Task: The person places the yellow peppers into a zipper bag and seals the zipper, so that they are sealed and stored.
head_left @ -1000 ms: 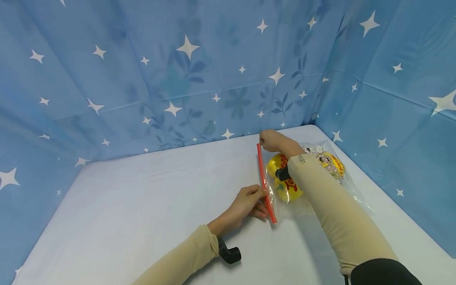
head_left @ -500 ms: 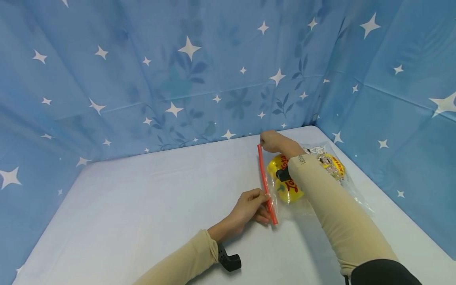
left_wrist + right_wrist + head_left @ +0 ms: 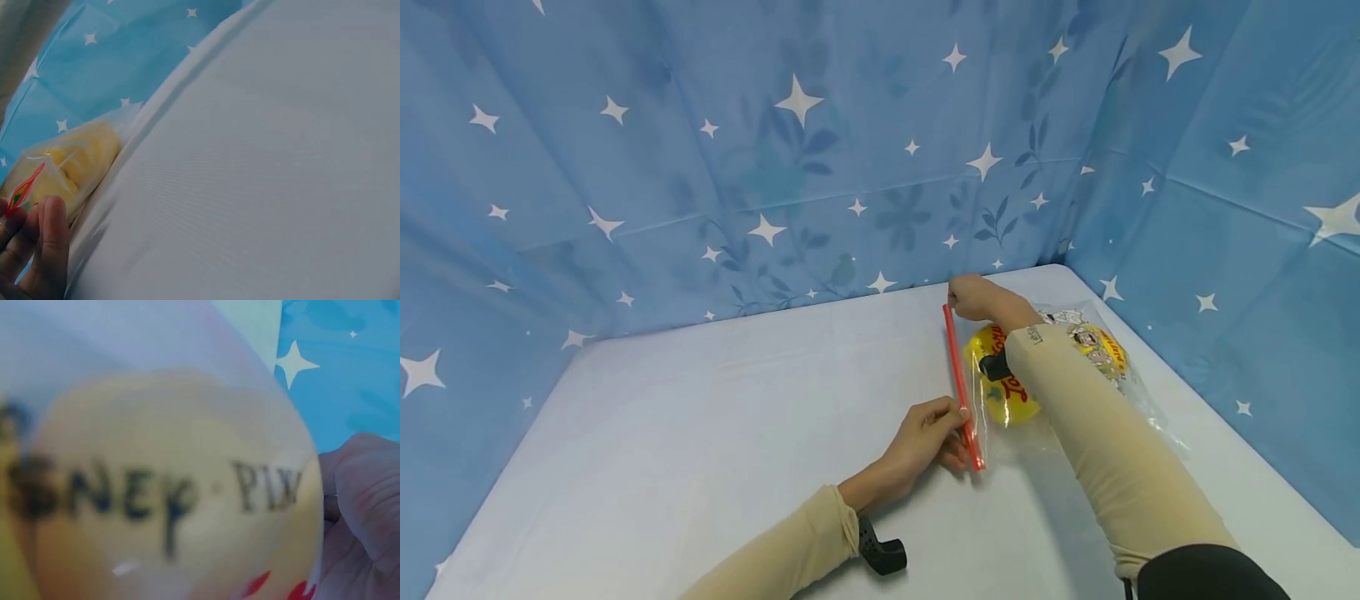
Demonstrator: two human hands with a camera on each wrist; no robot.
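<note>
A clear zip bag [image 3: 1037, 438] lies on the white table with its red zip strip [image 3: 953, 350] facing left. Inside it show bulky yellow things [image 3: 1011, 407] of a kind I cannot tell. My left hand [image 3: 925, 435] pinches the strip near its front end, thumb on top. In the left wrist view the red zip [image 3: 25, 187] spreads into a narrow loop beside the fingertips. At the strip's far end my right hand [image 3: 973, 297] grips the corner, fingers curled under and mostly hidden. Printed lettering on the bag [image 3: 187, 487] fills the right wrist view.
A white cloth-covered table [image 3: 700, 450] stretches left of the bag. Blue curtains [image 3: 850, 125] with white stars stand behind and along the right side. Black wrist cameras [image 3: 883, 550] are strapped below both hands, and the right sleeve [image 3: 1105, 433] crosses over the bag.
My left hand has shifted slightly toward the front end of the strip, and the strip there looks narrower. The right hand stays at the far corner.
</note>
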